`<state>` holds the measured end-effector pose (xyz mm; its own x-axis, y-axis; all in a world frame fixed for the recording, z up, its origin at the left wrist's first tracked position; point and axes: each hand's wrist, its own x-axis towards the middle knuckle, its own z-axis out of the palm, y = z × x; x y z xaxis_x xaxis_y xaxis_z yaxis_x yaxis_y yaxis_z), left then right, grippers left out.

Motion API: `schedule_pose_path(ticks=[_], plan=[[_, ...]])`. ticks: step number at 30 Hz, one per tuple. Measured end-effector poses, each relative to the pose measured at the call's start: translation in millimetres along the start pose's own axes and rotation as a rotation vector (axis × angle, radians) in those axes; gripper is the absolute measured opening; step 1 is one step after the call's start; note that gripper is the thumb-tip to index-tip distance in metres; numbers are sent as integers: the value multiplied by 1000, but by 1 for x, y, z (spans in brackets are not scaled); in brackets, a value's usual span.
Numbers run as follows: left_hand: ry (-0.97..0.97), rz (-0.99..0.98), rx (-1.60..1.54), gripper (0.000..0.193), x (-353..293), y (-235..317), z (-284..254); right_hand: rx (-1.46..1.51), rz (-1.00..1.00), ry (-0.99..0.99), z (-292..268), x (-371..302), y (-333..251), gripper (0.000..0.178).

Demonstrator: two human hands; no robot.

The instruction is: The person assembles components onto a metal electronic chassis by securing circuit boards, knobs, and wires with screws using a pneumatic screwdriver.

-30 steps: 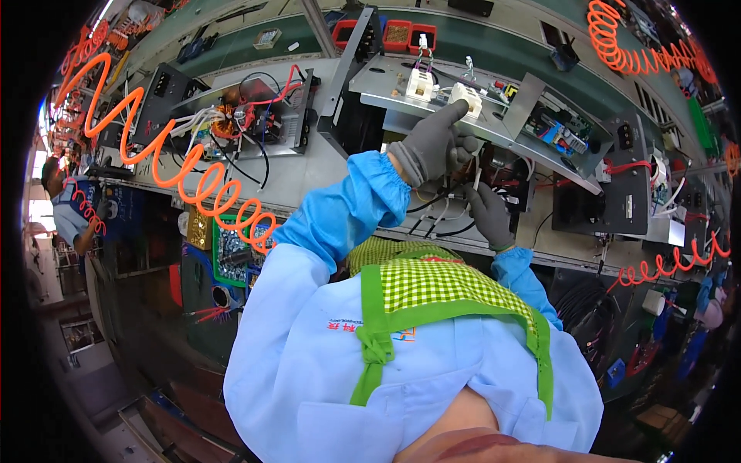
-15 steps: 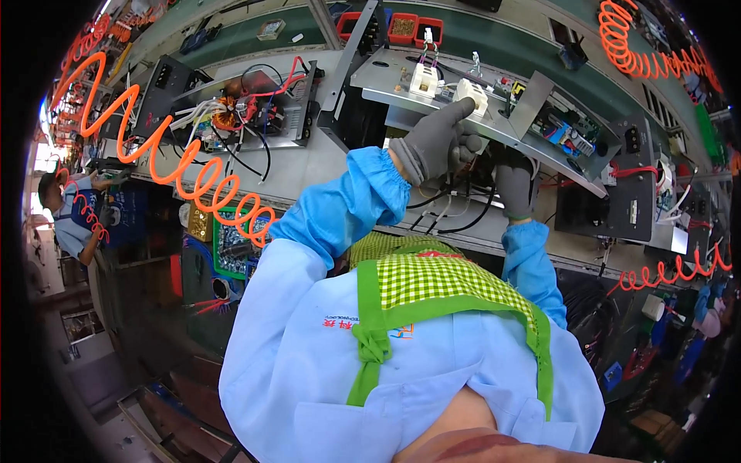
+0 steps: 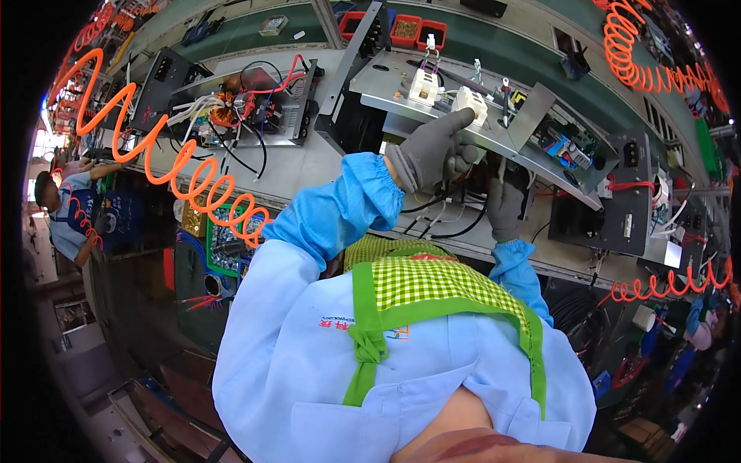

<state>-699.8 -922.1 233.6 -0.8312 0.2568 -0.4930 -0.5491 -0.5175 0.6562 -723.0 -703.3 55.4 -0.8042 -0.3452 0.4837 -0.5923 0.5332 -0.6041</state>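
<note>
My left hand (image 3: 434,153), in a grey glove, is closed at the near edge of a metal panel (image 3: 494,140). Its thumb reaches up to a white circuit breaker (image 3: 468,106) while the other fingers curl below the edge. A second white breaker (image 3: 423,86) stands upright to its left. Below the panel, my right hand (image 3: 505,207) is raised with its fingers partly in shadow. A pale cable (image 3: 502,167) shows between those fingers, and they look closed on it. Above the panel, a dark cable end (image 3: 505,100) stands up beside the breakers.
An open unit with a copper coil (image 3: 224,110) and loose wires lies at left. A dark housing (image 3: 602,204) stands at right. Orange coiled air hoses (image 3: 181,162) hang on both sides. Red parts bins (image 3: 404,29) sit behind. Another person (image 3: 65,204) is at far left.
My right hand has shifted slightly left and turned, and the pale cable now shows in its fingers. The dark cable end now stands up above the panel. My left hand stays at the breaker.
</note>
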Motion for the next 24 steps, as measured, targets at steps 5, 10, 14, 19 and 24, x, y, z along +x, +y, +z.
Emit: schedule_pose_path(ticks=[5,10,14,19,24], plan=[[-12,-75,26,50,0,0,-4,-49,-9,-28,4,36,-9,28],[-36,-70,41,50,5,-2,-2,-414,-28,-345,10,61,21,24],[-64,-84,50,50,6,-2,-7,-113,105,11,21,37,15,28],[-134,-94,-4,53,6,-12,-15,-217,139,-145,27,31,-12,31],[-173,-91,31,52,6,-8,-13,-385,-64,-224,55,35,29,30]])
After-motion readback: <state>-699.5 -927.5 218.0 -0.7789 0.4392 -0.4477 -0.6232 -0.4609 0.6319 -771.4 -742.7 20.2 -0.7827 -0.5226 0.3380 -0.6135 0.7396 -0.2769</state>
